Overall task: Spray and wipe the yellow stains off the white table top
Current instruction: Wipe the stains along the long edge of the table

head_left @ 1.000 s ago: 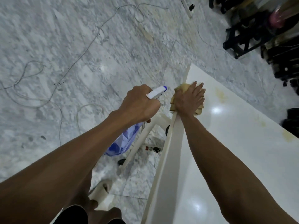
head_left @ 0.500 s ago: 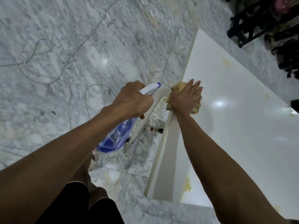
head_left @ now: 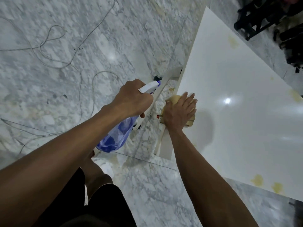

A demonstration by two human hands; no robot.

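My right hand (head_left: 179, 112) presses a yellow cloth (head_left: 173, 99) flat on the left edge of the white table top (head_left: 237, 125), fingers straight. My left hand (head_left: 132, 100) grips a blue spray bottle (head_left: 118, 136) by its white trigger head, held out over the floor to the left of the table. Yellow stains show on the top: one at the far end (head_left: 233, 41), one at the right edge (head_left: 295, 95), and two at the near edge (head_left: 258, 180).
White table legs (head_left: 164, 86) angle down under the left edge, beside a power strip with a red switch (head_left: 158, 116). Cables (head_left: 78, 76) loop across the marble floor at left. Black racks (head_left: 262, 15) stand at the far right.
The view has pulled back along the table, showing its near edge and more stains. My right hand has kept the cloth on the left edge, sliding toward me. The bottle stays in my left hand.
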